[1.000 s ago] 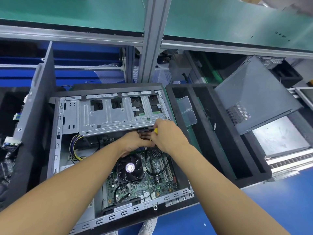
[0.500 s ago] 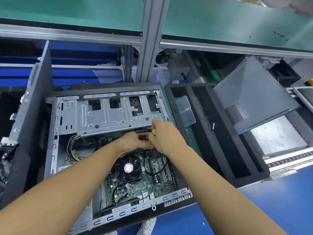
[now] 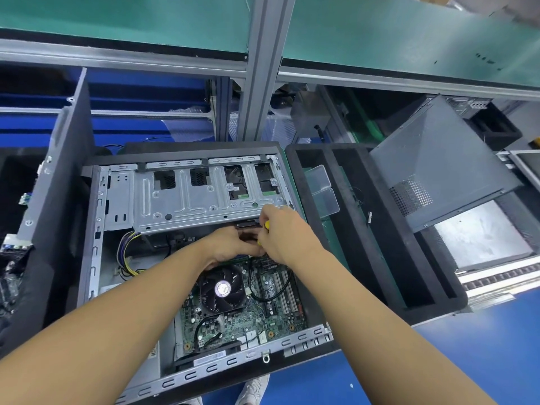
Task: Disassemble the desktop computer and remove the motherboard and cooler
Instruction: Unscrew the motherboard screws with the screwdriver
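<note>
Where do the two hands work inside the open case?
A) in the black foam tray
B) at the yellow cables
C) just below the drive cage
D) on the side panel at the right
C: the left hand, gripping a dark connector, and the right hand, holding a yellow-handled tool, meet at the drive cage's lower edge.

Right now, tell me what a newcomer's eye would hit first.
The left hand and right hand meet under the metal drive cage, the right gripping a yellow-handled tool. Just below, the black cooler fan sits on the green motherboard. A grey side panel leans at far right.
</note>
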